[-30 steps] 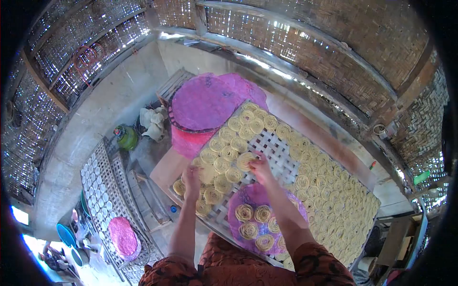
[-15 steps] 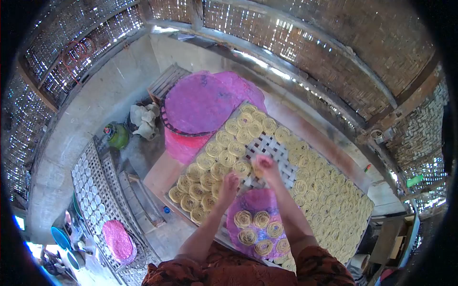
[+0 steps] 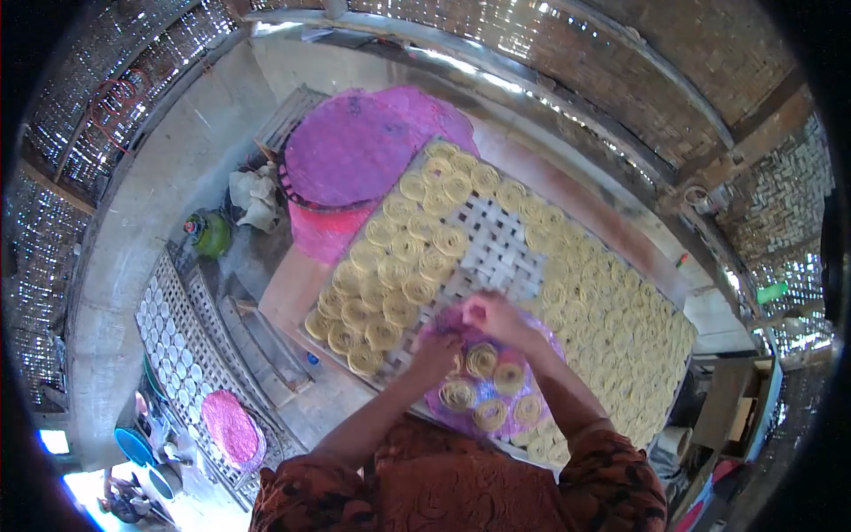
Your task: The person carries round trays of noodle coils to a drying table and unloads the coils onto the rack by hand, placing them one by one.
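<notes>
My left hand (image 3: pixel 438 356) is over the upper left of a round pink sheet (image 3: pixel 551 341), fingers closed on a coiled noodle nest that they mostly hide. Just up and to the right, my right hand (image 3: pixel 493 317) hovers above the sheet's far edge, its fingers curled and nothing visible in them. Several pale yellow noodle nests lie on the sheet, among them one noodle nest (image 3: pixel 480 360) beside my left hand. Beneath is a large woven tray (image 3: pixel 496 253), bare white lattice showing in its middle, with rows of nests on both sides.
Beyond the tray's far left stands a round container under a purple cover (image 3: pixel 346 151). A green gas cylinder (image 3: pixel 210 233) is on the floor at left. Another woven rack (image 3: pixel 199 332) holds pale round pieces and a pink disc (image 3: pixel 232 427). A person (image 3: pixel 124 501) is at lower left.
Both hands have come back from the bare lattice towards me, over the pink sheet. My left hand has closed on a nest there. The view has shifted, so the tray sits higher.
</notes>
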{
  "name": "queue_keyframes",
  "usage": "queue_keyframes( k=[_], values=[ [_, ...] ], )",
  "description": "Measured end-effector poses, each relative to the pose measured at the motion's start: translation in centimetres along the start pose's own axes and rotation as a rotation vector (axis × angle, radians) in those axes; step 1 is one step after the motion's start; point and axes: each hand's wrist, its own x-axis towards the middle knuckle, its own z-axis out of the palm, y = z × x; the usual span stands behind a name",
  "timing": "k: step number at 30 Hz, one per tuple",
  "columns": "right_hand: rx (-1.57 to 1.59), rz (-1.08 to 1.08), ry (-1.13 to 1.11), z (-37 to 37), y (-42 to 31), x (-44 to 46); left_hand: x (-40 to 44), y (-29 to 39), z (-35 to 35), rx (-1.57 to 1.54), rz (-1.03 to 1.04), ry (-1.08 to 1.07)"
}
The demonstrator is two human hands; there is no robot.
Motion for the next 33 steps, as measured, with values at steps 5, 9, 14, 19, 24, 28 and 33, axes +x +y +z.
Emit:
queue_keyframes(
  k=[5,9,14,19,24,28,33],
  values=[
    [-0.346,0.089,-0.087,5.7,-1.0,-9.4,0.3,-0.2,0.7,0.170,0.060,-0.005],
    [-0.322,0.134,0.062,6.7,-1.2,-11.1,-1.6,1.7,-1.5,0.101,0.117,-0.093],
    [-0.561,-0.150,0.125,6.3,-1.5,-11.7,-2.6,0.4,-1.5,-0.095,0.338,0.045],
    [0.037,0.276,0.042,2.8,0.0,-9.3,-2.7,-1.7,-0.8,0.077,0.443,0.075],
    [-0.390,-0.039,-0.276,3.0,-2.8,-9.1,-2.7,-2.6,-0.5,0.103,0.502,0.102],
    [-0.511,0.000,-0.168,4.7,-3.5,-8.9,-1.6,-2.0,-1.1,0.131,0.575,0.164],
    [0.248,0.267,0.363,0.5,2.7,-3.2,-0.1,-2.7,0.4,-0.229,0.289,0.368]
  ],
)
